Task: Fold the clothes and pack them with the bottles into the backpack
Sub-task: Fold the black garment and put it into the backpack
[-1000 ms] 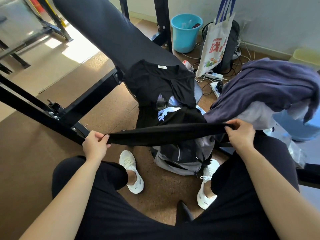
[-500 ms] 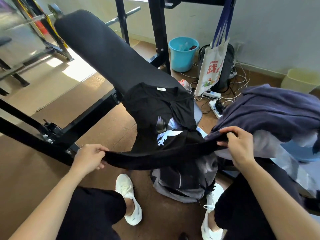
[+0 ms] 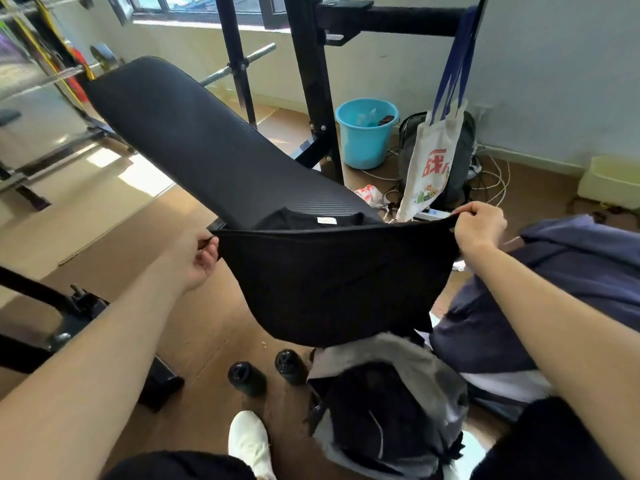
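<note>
Left hand (image 3: 194, 258), right hand (image 3: 479, 226) pinch shirt (image 3: 329, 285); neck label (image 3: 327, 220) illegible.

A shirt (image 3: 294, 218) rests partly on the bench (image 3: 194, 143); two bottles (image 3: 246, 374) (image 3: 290, 365) and the backpack (image 3: 391, 410) stand on the floor (image 3: 214, 323).

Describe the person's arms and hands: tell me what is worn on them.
Nothing is worn on either. The left forearm and the right forearm are bare as far as the picture shows them, with no sleeve in view. The left hand and the right hand are ungloved. No watch, band or ring shows on the wrists or on the fingers that are visible.
</note>
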The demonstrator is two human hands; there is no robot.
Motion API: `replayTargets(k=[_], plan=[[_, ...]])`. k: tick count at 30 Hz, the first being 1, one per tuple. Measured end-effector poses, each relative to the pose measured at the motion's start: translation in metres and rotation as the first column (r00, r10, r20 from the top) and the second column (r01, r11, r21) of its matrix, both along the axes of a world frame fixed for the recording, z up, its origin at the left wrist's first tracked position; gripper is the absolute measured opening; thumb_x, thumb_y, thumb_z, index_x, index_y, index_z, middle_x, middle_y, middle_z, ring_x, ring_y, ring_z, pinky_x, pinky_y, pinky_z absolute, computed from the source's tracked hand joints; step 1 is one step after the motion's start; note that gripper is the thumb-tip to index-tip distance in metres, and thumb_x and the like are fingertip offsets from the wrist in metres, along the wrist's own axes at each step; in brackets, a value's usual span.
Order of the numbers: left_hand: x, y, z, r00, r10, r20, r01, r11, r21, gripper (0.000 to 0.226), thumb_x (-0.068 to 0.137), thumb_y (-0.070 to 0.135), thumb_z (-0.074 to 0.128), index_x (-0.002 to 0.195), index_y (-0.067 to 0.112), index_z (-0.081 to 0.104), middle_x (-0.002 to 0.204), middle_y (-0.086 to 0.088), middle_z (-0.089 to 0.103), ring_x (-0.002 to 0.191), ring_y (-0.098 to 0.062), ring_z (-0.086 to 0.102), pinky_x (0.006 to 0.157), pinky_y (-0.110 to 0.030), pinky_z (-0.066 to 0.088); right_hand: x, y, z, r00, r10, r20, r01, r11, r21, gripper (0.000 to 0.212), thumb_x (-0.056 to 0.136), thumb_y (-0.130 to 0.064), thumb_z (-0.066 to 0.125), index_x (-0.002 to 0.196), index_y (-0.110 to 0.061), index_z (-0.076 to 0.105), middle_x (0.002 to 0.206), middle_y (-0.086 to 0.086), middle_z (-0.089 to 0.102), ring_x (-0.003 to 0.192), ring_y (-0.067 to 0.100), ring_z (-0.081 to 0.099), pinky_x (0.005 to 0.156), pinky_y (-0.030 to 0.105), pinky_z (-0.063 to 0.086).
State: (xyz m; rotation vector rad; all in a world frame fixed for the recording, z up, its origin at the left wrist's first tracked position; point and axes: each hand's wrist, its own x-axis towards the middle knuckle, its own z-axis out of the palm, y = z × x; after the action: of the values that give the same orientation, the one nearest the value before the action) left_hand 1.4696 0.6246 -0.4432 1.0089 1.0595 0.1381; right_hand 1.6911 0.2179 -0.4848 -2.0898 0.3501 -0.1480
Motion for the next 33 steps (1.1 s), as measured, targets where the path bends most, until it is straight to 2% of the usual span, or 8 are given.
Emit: replayTargets(k=[4, 6, 8, 14, 17, 24, 29, 33], plan=[[0.048, -0.002, 0.007, 0.977, 0.093, 0.191, -0.094, 0.996, -0.003, 0.016, 0.104, 0.013, 0.05, 0.096, 0.009, 0.064, 0.088, -0.003, 0.066, 0.06, -0.008, 0.068, 0.055, -0.012, 0.053, 0.062, 0.017, -0.019, 0.996, 0.02, -0.085, 0.009, 0.944, 0.331, 0.04, 0.086, 0.002, 0.049, 0.075, -0.026, 0.077, 0.095, 0.004, 0.069, 0.1, 0.029, 0.07, 0.092, 0.04, 0.059], [0.064, -0.002, 0.003, 0.952, 0.086, 0.294, -0.102, 0.994, 0.04, 0.02, 0.105, 0.015, 0.048, 0.116, 0.008, 0.063, 0.116, -0.01, 0.068, 0.096, -0.015, 0.072, 0.088, -0.023, 0.058, 0.072, 0.027, -0.021, 0.961, 0.244, -0.133, -0.119, 0.794, 0.597, 0.042, 0.093, 0.007, 0.054, 0.121, -0.021, 0.068, 0.113, 0.0, 0.063, 0.113, 0.026, 0.063, 0.101, 0.036, 0.051], [0.064, -0.009, -0.014, 0.935, 0.083, 0.345, -0.092, 0.996, 0.011, 0.032, 0.109, 0.019, 0.04, 0.133, 0.003, 0.054, 0.132, -0.016, 0.061, 0.104, -0.011, 0.07, 0.091, -0.025, 0.057, 0.064, 0.032, -0.027, 0.887, 0.44, -0.141, -0.242, 0.703, 0.669, 0.069, 0.095, 0.008, 0.056, 0.152, -0.029, 0.041, 0.132, -0.009, 0.044, 0.12, 0.025, 0.058, 0.104, 0.042, 0.049], [0.022, -0.05, -0.104, 0.961, 0.273, 0.034, -0.273, 0.931, 0.242, 0.029, 0.093, 0.016, 0.064, 0.122, 0.018, 0.067, 0.112, -0.004, 0.072, 0.101, -0.023, 0.069, 0.074, -0.029, 0.054, 0.015, 0.023, -0.116, 0.869, 0.386, -0.31, -0.296, 0.907, 0.3, 0.05, 0.09, -0.003, 0.067, 0.138, -0.011, 0.056, 0.128, 0.007, 0.059, 0.1, 0.024, 0.061, 0.075, 0.035, 0.051], [-0.002, -0.067, -0.144, 0.983, 0.169, -0.072, -0.145, 0.955, 0.258, 0.057, 0.094, 0.017, 0.066, 0.148, 0.02, 0.048, 0.145, -0.005, 0.056, 0.13, -0.026, 0.057, 0.102, -0.037, 0.05, -0.016, 0.014, -0.153, 0.852, 0.317, -0.416, -0.269, 0.948, 0.172, 0.048, 0.091, -0.019, 0.072, 0.135, -0.006, 0.057, 0.123, 0.007, 0.062, 0.101, 0.025, 0.06, 0.077, 0.035, 0.047], [0.004, -0.072, -0.17, 0.969, -0.239, -0.058, 0.245, 0.922, 0.298, 0.082, 0.088, 0.039, 0.074, 0.158, 0.029, 0.033, 0.162, 0.012, 0.035, 0.152, -0.02, 0.027, 0.123, -0.047, 0.019, -0.019, 0.022, -0.168, 0.849, 0.353, -0.394, -0.288, 0.933, 0.217, 0.057, 0.097, -0.038, 0.066, 0.142, -0.007, 0.05, 0.138, 0.01, 0.058, 0.116, 0.025, 0.059, 0.091, 0.035, 0.047], [0.004, -0.066, -0.179, 0.942, -0.31, -0.125, 0.335, 0.867, 0.369, 0.089, 0.08, 0.059, 0.079, 0.153, 0.023, 0.044, 0.155, 0.006, 0.049, 0.144, -0.022, 0.044, 0.119, -0.044, 0.034, -0.011, 0.034, -0.178, 0.806, 0.359, -0.471, -0.286, 0.932, 0.222, 0.056, 0.089, -0.05, 0.071, 0.125, -0.008, 0.062, 0.121, 0.008, 0.07, 0.102, 0.023, 0.067, 0.088, 0.039, 0.056], [0.001, -0.066, -0.171, 0.961, -0.241, -0.137, 0.277, 0.813, 0.512, 0.064, 0.086, 0.051, 0.076, 0.14, 0.02, 0.059, 0.132, 0.008, 0.064, 0.129, -0.024, 0.059, 0.104, -0.039, 0.049, -0.012, 0.04, -0.171, 0.763, 0.366, -0.533, -0.173, 0.91, 0.377, 0.047, 0.088, -0.037, 0.079, 0.117, -0.005, 0.06, 0.11, 0.009, 0.067, 0.102, 0.029, 0.065, 0.09, 0.041, 0.055]])
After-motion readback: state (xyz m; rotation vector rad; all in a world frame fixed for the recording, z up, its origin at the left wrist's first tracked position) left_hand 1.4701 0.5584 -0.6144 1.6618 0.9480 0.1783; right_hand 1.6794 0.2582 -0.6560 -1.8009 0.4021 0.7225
